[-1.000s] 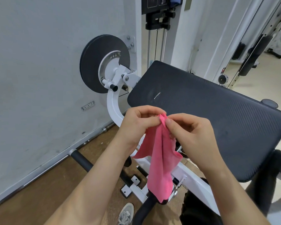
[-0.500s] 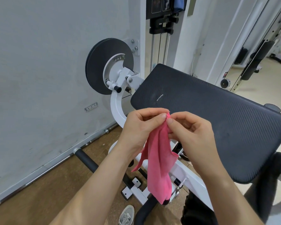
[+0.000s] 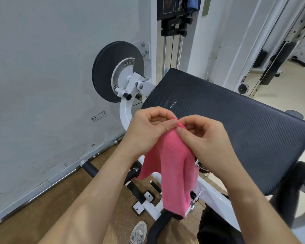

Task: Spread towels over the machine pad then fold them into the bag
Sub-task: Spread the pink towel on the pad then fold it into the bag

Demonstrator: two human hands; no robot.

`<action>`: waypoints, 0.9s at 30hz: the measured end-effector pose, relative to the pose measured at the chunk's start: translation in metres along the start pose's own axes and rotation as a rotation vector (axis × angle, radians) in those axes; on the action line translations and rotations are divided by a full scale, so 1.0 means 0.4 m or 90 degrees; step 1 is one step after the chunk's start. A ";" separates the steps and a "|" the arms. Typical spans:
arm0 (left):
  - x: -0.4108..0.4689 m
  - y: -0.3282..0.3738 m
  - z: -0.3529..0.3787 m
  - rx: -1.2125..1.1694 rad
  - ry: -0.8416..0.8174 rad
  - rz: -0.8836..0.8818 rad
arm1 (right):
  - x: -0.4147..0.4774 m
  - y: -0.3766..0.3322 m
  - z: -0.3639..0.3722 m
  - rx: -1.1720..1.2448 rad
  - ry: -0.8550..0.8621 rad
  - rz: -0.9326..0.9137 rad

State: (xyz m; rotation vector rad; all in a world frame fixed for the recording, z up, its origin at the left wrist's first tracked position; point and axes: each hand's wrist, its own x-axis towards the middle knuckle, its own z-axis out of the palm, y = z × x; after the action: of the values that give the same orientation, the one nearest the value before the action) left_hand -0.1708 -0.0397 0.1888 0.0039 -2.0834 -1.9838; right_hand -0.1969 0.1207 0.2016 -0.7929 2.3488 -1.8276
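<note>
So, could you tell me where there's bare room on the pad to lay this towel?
The black pad is bare from the small white mark across to its right end. It is crowded at the near-left edge, where the left hand and right hand pinch the pink towel.

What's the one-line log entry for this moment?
stage: before spreading | left hand: pinches towel top | right hand: pinches towel top | towel: hangs bunched, not yet spread on pad

Bare forearms (image 3: 99,187), black trousers (image 3: 217,229), grey sneaker (image 3: 138,232)
</note>
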 end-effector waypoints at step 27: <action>0.119 -0.169 -0.178 -0.001 0.317 -0.063 | 0.001 0.080 -0.185 -0.368 -0.096 0.032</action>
State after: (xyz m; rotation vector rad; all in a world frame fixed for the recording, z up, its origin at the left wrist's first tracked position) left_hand -0.2152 -0.1225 0.1337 0.5516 -1.7829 -1.7994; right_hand -0.2349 0.1916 0.1939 -0.8641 2.7825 -1.0188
